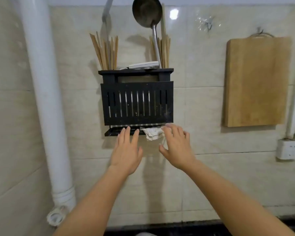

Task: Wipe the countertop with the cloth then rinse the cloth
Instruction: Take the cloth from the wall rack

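**Cloth.** White cloth (152, 134), crumpled, hangs bunched from the bottom rail of a black wall-mounted utensil rack (136, 103), at the rail's right end. It is off the countertop (186, 227), which shows only as a dark strip at the 6 o'clock edge of the view.

**Right hand.** Right hand (176, 147) is raised with its fingers spread wide and nearly straight, gripping nothing. The cloth lies at 10 o'clock from the palm. The fingertips (166, 129) reach the cloth's upper right edge and appear to touch it, though blur there prevents a firm finding. The thumb points toward 9 o'clock, below the cloth and apart from it.

**Left hand.** Left hand (126, 150) is flat with straight fingers close together, the tips on the rack's bottom rail. The cloth sits at 2 o'clock from this hand, just beside its fingertips and not touching them.

**Surroundings.** Two bundles of wooden chopsticks (106, 51) stand in the rack's top, with a metal ladle (146, 12) rising at 12 o'clock. A wooden cutting board (255, 82) hangs on the tiled wall at 3 o'clock from the rack, well apart. A white drain pipe (44, 99) runs down the wall at 9 o'clock. A white wall socket (289, 149) sits at 4 o'clock, below the board.
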A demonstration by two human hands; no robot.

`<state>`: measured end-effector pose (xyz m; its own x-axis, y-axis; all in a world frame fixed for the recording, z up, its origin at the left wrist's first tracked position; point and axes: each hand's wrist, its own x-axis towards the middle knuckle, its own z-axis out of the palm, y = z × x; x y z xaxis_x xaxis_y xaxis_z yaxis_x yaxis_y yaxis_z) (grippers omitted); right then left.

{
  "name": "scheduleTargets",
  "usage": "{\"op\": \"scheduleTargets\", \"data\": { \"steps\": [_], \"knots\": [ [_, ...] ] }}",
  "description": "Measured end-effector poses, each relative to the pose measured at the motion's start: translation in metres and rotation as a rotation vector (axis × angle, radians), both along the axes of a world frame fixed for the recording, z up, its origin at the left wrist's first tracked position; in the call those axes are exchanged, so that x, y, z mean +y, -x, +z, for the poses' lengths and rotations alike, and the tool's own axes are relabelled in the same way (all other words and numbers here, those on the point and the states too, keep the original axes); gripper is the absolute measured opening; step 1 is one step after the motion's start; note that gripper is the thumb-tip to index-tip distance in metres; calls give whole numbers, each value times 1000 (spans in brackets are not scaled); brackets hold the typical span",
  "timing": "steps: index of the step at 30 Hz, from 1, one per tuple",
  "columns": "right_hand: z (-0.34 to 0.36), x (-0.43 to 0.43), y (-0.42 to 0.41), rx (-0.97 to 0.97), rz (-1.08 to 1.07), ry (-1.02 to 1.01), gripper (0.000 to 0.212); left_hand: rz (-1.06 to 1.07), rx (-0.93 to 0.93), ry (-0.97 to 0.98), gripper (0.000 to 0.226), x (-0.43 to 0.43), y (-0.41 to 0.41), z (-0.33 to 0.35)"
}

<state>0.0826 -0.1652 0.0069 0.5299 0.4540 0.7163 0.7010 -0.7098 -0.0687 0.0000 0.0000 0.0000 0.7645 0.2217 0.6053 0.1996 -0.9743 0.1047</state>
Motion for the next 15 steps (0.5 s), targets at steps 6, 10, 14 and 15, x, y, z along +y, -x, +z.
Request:
{"op": "scheduleTargets", "data": {
  "steps": [6,10,14,15],
  "knots": [
    [-2,23,-26,-156,-26,98,45,-42,-132,-72,56,22,-24,-18],
    [0,26,-34,-258,-33,22,37,-75,-150,30,51,25,-28,-18],
    [21,24,-33,-244,23,51,21,-95,-138,106,52,22,-26,-14],
    [25,19,-30,-222,8,96,19,-97,-125,110,52,22,-25,-12]
  ]
}}
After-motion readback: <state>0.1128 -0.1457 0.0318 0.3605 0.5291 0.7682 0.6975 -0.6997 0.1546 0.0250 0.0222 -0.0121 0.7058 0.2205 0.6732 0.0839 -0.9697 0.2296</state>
